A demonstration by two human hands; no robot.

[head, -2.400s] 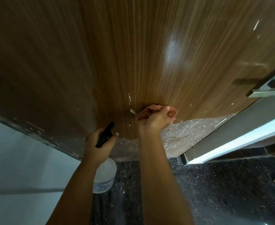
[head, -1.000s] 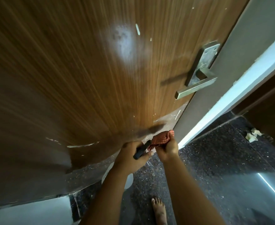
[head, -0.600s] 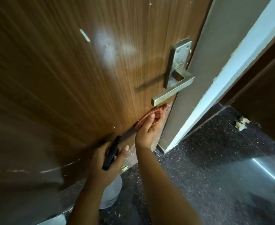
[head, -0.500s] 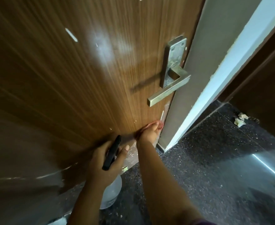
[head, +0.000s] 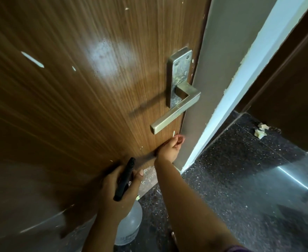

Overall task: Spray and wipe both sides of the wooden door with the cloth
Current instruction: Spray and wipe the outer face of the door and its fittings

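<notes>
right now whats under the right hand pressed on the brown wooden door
Only a sliver of red cloth shows past the right hand, against the brown wooden door. The rest of the cloth is hidden by the hand.

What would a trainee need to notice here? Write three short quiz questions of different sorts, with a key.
1. Multiple choice: the left hand grips A) the door handle B) the spray bottle C) nothing.
2. True or false: the right hand is on the wooden door above the door handle.
3. Fill in: the right hand works close to the door's ___ edge, by the grey frame.

Key: 1 B. 2 false; it is below the lever, with a bit of the reddish cloth showing at the fingers. 3 handle-side.
</notes>
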